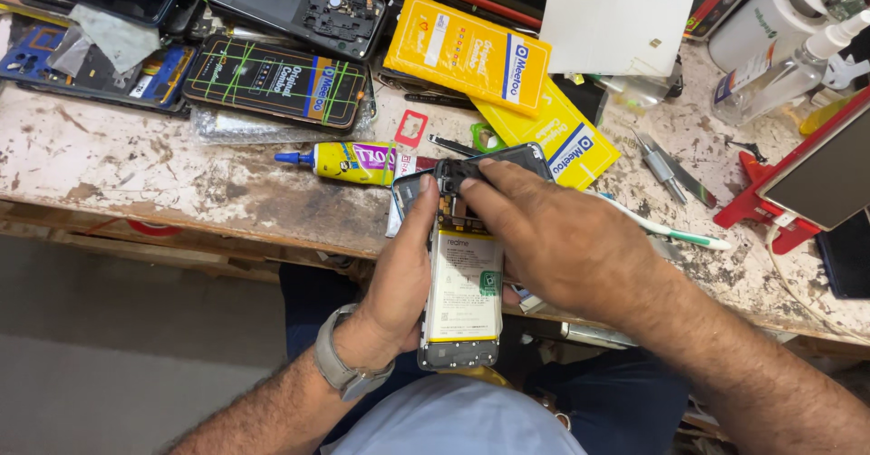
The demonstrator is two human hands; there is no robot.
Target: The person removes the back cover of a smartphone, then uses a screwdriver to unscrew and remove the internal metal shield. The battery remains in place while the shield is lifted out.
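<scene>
My left hand [399,278] grips the left edge of an opened phone [462,296] with its back cover off, so the white battery shows. The phone is held upright in front of me, over the bench's front edge. My right hand [553,237] lies across the phone's upper right side, with its fingertips pressing on the dark plastic cover [458,172] at the phone's top end. A grey watch sits on my left wrist.
The worn workbench [136,165] carries a yellow glue tube [349,160], two yellow flat packs [467,52], a black flat pack [276,82], opened phone bodies [294,6], a white card [616,31], tweezers [666,174], a white-and-green toothbrush [675,231], a spray bottle [784,74] and a red phone stand [797,179].
</scene>
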